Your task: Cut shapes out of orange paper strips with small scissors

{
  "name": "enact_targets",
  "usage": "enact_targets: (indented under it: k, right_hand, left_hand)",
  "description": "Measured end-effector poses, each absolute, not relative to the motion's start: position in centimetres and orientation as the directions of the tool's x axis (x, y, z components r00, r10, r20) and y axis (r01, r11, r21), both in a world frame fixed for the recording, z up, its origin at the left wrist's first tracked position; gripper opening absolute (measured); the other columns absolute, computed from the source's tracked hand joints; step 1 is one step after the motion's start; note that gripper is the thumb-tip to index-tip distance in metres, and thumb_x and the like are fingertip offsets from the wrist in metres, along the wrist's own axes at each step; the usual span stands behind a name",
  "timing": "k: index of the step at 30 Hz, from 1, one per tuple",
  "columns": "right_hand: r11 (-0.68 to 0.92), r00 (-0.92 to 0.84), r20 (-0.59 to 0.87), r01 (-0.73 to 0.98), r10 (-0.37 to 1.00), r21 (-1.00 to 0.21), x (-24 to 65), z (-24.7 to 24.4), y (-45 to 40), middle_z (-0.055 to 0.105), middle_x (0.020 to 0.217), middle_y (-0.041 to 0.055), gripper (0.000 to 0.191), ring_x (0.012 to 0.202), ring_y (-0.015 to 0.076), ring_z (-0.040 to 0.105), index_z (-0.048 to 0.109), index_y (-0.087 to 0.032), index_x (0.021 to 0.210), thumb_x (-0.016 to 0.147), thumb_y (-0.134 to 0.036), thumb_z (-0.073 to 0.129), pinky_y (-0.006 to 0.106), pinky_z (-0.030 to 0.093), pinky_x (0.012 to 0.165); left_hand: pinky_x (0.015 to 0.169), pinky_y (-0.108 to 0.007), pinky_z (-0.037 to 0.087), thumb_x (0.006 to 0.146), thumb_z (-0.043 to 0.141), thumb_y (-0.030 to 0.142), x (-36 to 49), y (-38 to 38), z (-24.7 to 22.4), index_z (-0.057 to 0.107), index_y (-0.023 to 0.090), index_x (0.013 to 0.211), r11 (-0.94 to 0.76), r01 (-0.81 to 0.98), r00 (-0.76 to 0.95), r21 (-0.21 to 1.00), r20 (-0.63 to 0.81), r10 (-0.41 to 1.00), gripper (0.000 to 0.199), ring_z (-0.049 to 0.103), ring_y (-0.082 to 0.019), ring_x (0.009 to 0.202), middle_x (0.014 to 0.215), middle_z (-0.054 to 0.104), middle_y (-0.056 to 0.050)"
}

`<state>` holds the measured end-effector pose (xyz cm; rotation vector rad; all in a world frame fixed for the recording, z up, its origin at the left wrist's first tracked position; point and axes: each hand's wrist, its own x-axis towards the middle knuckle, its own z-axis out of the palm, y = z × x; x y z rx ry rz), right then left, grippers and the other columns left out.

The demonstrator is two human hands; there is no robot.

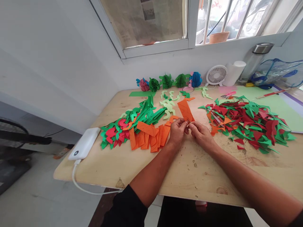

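An orange paper strip (pixel 185 109) with curved lines drawn on it stands tilted above the table, its lower end pinched in my left hand (pixel 178 128). My right hand (pixel 200 134) meets the left one at that same end, fingers closed on the paper's lower corner; the fingertips partly hide the grip. Just left of my hands lies a row of similar orange paper pieces (pixel 146 134), some with drawn outlines. Behind these spread folded green paper strips (pixel 148 112), and red paper cutouts (pixel 112 135) lie at their left.
A heap of red and green scraps (pixel 251 123) covers the table's right side. Pink scissors (pixel 228 94) lie behind it. Along the wall stand paper honeycomb figures (pixel 167 81), a small white fan (pixel 216 75) and a bottle (pixel 254 63). A cabled power bank (pixel 84 143) sits at the left edge.
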<state>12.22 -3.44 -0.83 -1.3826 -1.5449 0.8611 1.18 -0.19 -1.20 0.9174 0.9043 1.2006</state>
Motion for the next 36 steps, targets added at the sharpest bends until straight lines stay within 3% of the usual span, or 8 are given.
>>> enact_targets:
  k: [36]
  right_hand:
    - [0.139, 0.022, 0.160, 0.387, 0.987, -0.912, 12.09, -0.63, -3.58, 0.053, 0.061, -0.0002, 0.041, 0.054, 0.0116, 0.044, 0.055, -0.018, 0.066, 0.088, -0.051, 0.044, 0.025, 0.033, 0.052]
  left_hand:
    - [0.047, -0.021, 0.032, 0.066, 0.060, 0.026, 1.11, -0.04, -1.44, 0.051, 0.016, 0.064, 0.121, -0.305, 0.149, 0.945, -0.078, 0.986, 0.013, 0.042, -0.005, 0.042, 0.050, 0.047, 0.006]
